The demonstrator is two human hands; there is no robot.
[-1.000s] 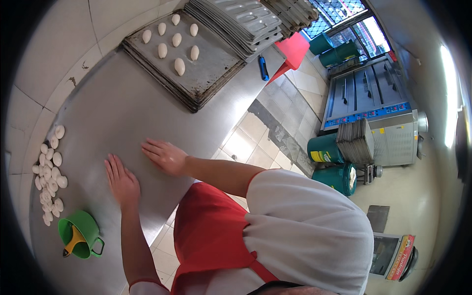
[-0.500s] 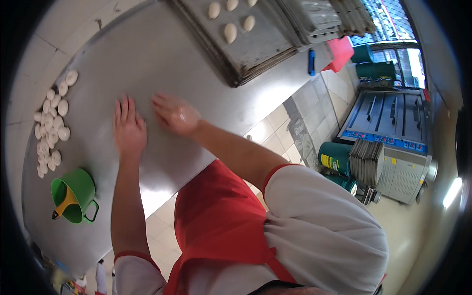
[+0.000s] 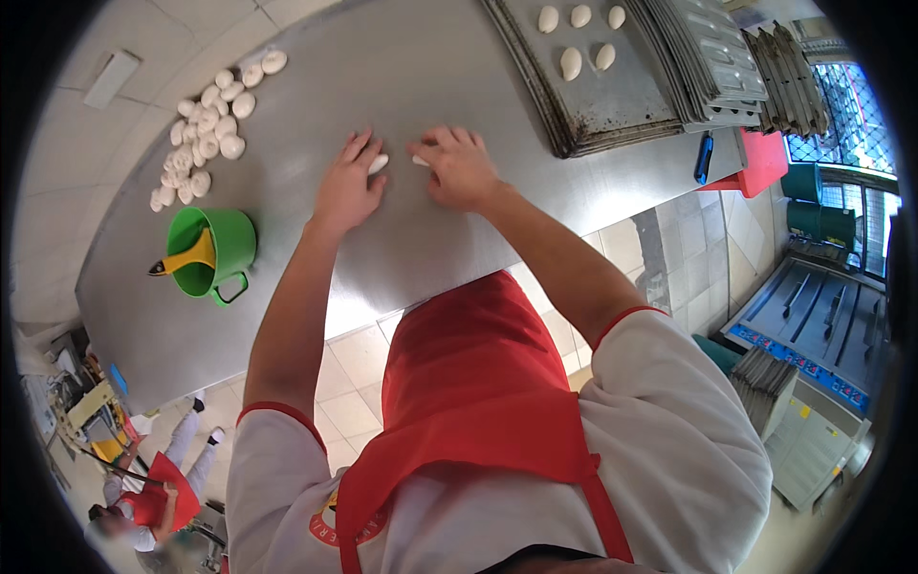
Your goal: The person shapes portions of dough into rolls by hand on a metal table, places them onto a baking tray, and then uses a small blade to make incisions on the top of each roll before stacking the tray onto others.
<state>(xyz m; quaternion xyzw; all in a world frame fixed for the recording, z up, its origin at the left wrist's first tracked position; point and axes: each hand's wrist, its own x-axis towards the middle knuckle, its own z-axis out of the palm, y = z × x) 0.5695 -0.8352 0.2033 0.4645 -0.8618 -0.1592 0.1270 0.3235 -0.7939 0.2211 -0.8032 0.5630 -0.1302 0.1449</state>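
Note:
My left hand [image 3: 346, 191] rests on the steel table with its fingers curved around a small white dough piece [image 3: 379, 164], which shows between thumb and forefinger. My right hand [image 3: 459, 170] is cupped over a second dough piece [image 3: 421, 161], mostly hidden under the bent fingers. A gap of bare metal lies between the two hands. To the left, several round dough balls [image 3: 212, 120] are clustered near the far table edge. A dark baking tray [image 3: 626, 103] at the upper right carries several oval dough pieces [image 3: 571, 63] in rows.
A green mug [image 3: 239, 241] with a yellow-handled tool [image 3: 196, 253] stands left of my left arm. Stacked trays [image 3: 703, 57], a blue cutter [image 3: 705, 158] and a red container [image 3: 760, 153] sit at the right. A co-worker in a red apron [image 3: 153, 493] is at lower left.
The view has shifted, so the table and its things appear farther right and higher. My hands have moved from lying flat to curved, and white dough now shows at both.

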